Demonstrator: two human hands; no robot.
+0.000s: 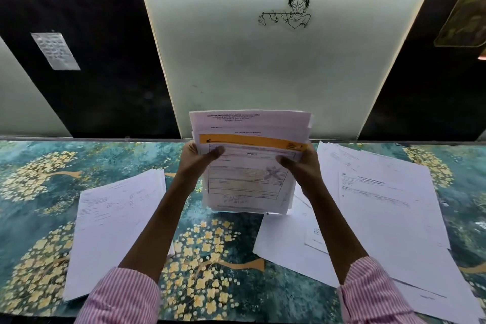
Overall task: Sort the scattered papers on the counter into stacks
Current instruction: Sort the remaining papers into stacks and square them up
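I hold a thick bundle of papers (248,166) upright over the middle of the counter, its bottom edge near the surface. The front sheet is an invoice with an orange band across its top. My left hand (196,163) grips the bundle's left edge, thumb on the front. My right hand (299,168) grips the right edge the same way. A neat stack of white sheets (115,229) lies on the counter to the left. A loose, overlapping spread of printed sheets (381,213) lies to the right.
The counter (215,265) has a teal covering with yellow flower patterns. Behind it rises a white panel (263,60) with a line drawing, flanked by dark panels. A small paper note (55,51) is stuck on the left dark panel.
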